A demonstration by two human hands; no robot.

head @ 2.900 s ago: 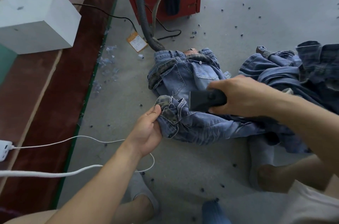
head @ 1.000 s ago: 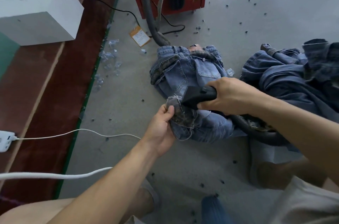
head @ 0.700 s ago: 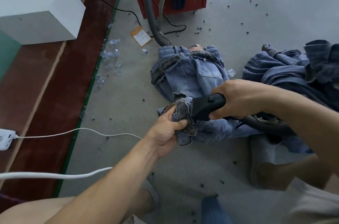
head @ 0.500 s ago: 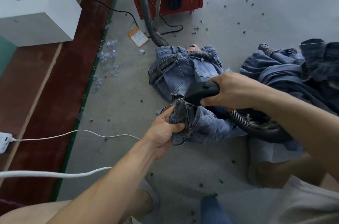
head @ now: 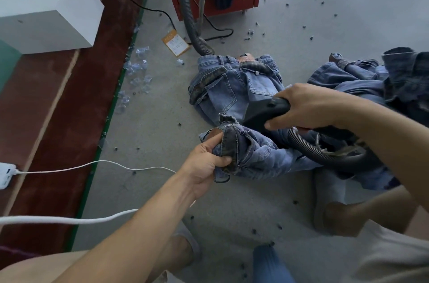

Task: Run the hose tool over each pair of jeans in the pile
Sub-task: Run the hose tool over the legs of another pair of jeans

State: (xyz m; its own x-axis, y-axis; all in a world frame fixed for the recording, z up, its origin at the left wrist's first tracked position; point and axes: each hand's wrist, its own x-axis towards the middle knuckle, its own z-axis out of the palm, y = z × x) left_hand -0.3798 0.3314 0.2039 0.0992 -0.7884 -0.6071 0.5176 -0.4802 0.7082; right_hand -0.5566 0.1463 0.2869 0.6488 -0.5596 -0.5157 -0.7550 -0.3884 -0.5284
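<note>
Nozzle lifted slightly; right hand grips it, left hand bunches jeans hem, prob. touching nozzle.

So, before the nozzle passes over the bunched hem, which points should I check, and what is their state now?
1. Left hand grips the bunched hem: ok.
2. Right hand holds the black nozzle: ok.
3. Nozzle mouth on the light blue jeans: cannot tell, mouth hidden.
4. Ribbed hose free of kinks: ok where visible, though it loops over the denim.
5. Hem spread flat for the pass: not ok, it is crumpled.
6. Darker jeans pile waiting at right: ok.
</note>
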